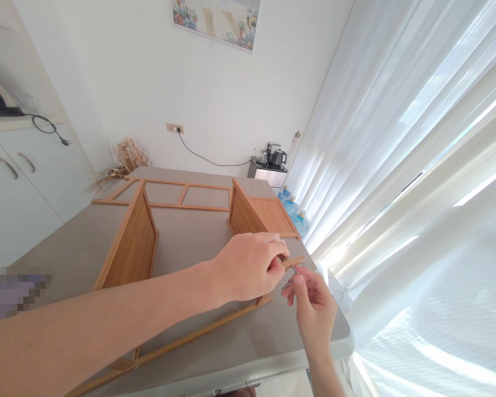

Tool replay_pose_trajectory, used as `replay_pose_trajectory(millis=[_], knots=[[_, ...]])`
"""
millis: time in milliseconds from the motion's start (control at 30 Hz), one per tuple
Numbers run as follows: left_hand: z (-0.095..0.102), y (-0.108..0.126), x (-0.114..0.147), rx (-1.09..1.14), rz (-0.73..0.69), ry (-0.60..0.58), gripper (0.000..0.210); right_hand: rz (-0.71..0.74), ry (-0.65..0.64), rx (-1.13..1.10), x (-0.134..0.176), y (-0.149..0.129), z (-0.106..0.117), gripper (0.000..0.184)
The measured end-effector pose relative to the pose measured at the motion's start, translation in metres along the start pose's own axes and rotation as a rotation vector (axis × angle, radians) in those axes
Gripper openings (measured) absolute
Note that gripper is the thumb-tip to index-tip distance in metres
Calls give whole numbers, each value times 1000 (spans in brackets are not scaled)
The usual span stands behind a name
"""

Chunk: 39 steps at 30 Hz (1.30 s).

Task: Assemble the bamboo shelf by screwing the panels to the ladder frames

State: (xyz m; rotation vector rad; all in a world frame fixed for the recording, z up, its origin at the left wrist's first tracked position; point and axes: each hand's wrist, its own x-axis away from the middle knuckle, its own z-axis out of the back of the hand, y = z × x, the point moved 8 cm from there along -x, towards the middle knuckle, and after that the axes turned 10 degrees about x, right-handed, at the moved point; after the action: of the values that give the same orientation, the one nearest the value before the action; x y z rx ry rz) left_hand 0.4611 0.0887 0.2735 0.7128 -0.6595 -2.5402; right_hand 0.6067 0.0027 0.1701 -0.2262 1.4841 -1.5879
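The left hand is narrowed, with thumb and fingers pinched about a short wooden piece; the knuckles hide most of the contact. The wooden piece projects past the fingertips toward the right hand. The right hand is held narrow, with a slim metal tool between thumb and fingers. The tool's upper end meets the wooden piece, or lies directly in front of it; which of the two cannot be told.

Beneath and left of the hands, the wooden assembly is on the grey-brown table, near its right-hand corner. Two upright panels stand apart: the left panel and the right panel, the latter partly covered by the left hand. A lower rail runs along the near side. On the far side, a slatted frame lies flat, with a flat panel to its right.

Beyond the table, a dark kettle is on a small stand. Blue water bottles are positioned beside the white curtain.
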Motion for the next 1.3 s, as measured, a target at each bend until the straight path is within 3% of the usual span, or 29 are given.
replay_pose_trajectory(millis=[433, 667, 800, 900, 1000, 1100, 1300], knots=[[-1, -2, 0, 8, -14, 9, 32, 55, 109, -85, 1, -9, -3, 20], [-1, -3, 0, 27, -6, 4, 35, -20, 59, -95, -2, -7, -6, 26], [-2, -4, 1, 43, -15, -11, 40, 29, 79, -71, -4, -9, -4, 24], [-3, -5, 1, 51, -16, -14, 41, 153, 136, 28, -5, -13, 1, 16], [-3, -6, 1, 51, -12, -18, 43, 437, 224, 212, -4, -26, 5, 1], [-4, -6, 1, 50, -5, -24, 43, 691, 304, 332, -1, -31, 7, 10], [-4, -6, 0, 64, 17, -41, 41, 914, 321, 413, -5, -25, 9, 11]])
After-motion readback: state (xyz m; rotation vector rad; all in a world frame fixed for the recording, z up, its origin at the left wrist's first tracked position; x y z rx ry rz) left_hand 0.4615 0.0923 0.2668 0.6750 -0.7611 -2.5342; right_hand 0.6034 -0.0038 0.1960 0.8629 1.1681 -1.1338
